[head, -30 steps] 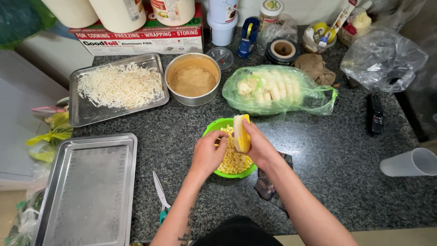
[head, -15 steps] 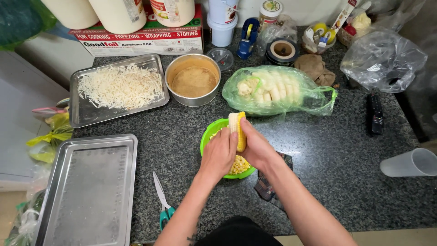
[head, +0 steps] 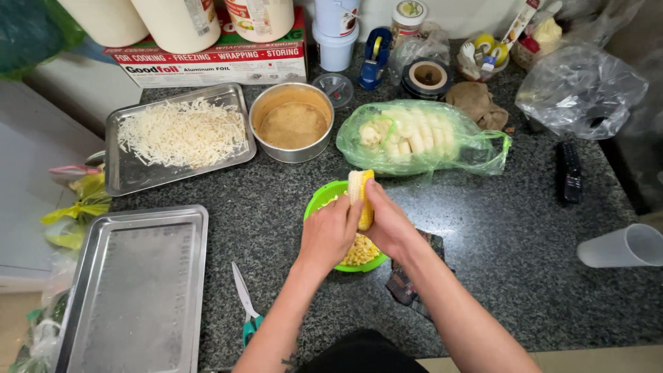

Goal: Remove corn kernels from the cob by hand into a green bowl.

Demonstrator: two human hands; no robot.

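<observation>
Both hands close around a corn cob [head: 359, 190], which stands upright over a green bowl [head: 319, 203] on the dark granite counter. My left hand [head: 328, 235] presses on the cob's left side, thumb against the kernels. My right hand [head: 390, 224] grips it from the right. Loose yellow kernels [head: 360, 252] lie in the bowl under my hands. The cob's upper end looks partly stripped and pale.
A green plastic bag of pale cobs [head: 414, 135] lies behind the bowl. A metal bowl of brown liquid [head: 291, 123], a tray of shredded cheese [head: 176, 135] and an empty metal tray [head: 138, 283] are to the left. Scissors [head: 245, 304] lie near the front edge, a plastic cup [head: 621, 246] at right.
My left hand has moved from the bowl's rim up onto the cob, so both hands now wrap it. The cob stays upright over the bowl.
</observation>
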